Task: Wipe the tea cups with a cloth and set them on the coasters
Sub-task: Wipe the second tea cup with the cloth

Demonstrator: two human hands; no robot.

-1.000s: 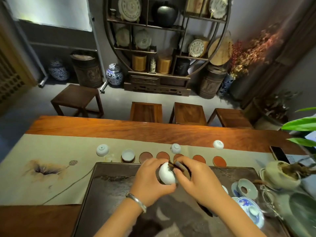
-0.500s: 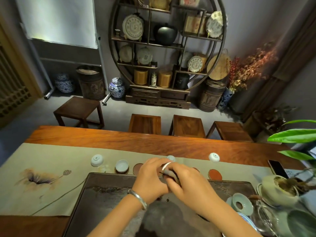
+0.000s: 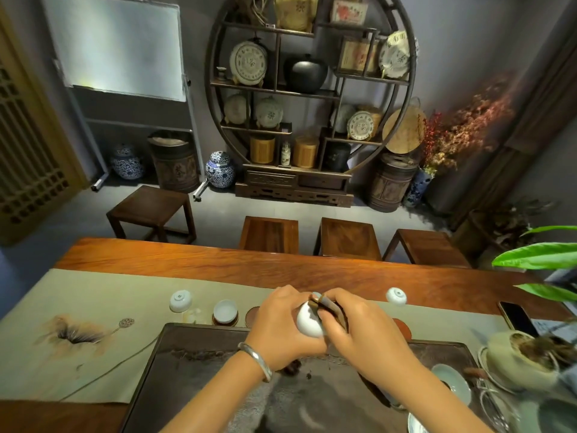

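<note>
From the head view, the left hand [image 3: 282, 323] has its grip curled round a white cup [image 3: 307, 321] held above the far edge of the dark tray [image 3: 193, 354], while the right hand [image 3: 359, 329] pinches a brown cloth [image 3: 327, 307] against the cup's rim, so wiping looks under way. On the counter [image 3: 281, 270] one cup stands upright on a coaster [image 3: 225, 311], two more sit upside down on the runner [image 3: 180, 300] [image 3: 396, 296], and bare coasters [image 3: 252, 315] wait beside it, so I judge the task early, with most cups left to wipe and place.
</note>
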